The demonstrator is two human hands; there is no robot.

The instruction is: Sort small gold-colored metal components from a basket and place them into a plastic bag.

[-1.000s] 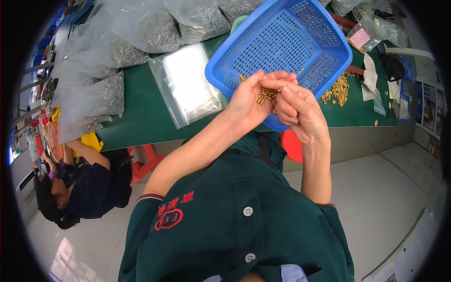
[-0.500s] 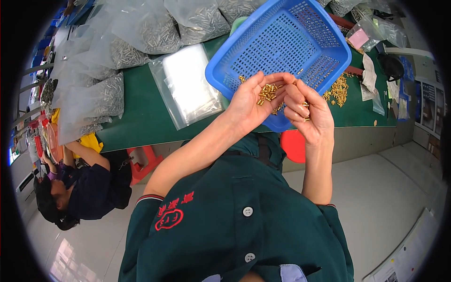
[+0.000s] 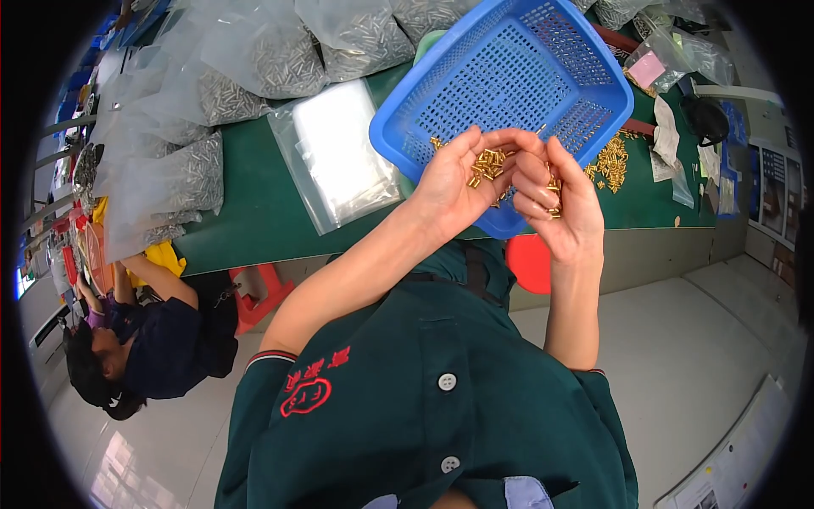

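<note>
Over the near edge of a blue plastic basket (image 3: 383, 127), my left hand (image 3: 443, 188) is cupped palm up around a small heap of brass-coloured metal pins (image 3: 488, 165). Close against its fingertips, my right hand (image 3: 577, 216) is curled, with several more of these pins showing between its fingers and palm. Its thumb and forefinger stand slightly apart. Whatever lies deeper inside the right hand is hidden. A few loose pins rest in the basket's near left corner, beside my left fingertips.
Clear plastic bags (image 3: 339, 144) lie flat on the green table (image 3: 254, 229) left of the basket. Bags of grey metal pins (image 3: 292, 64) crowd the far left. A brass pin pile (image 3: 612, 163) sits at right. A person (image 3: 161, 339) works at left; a red stool (image 3: 528, 265) stands below the table.
My right thumb and forefinger have parted from their pinch near the left fingertips. The pins in my left palm have shifted slightly. The basket has barely moved.
</note>
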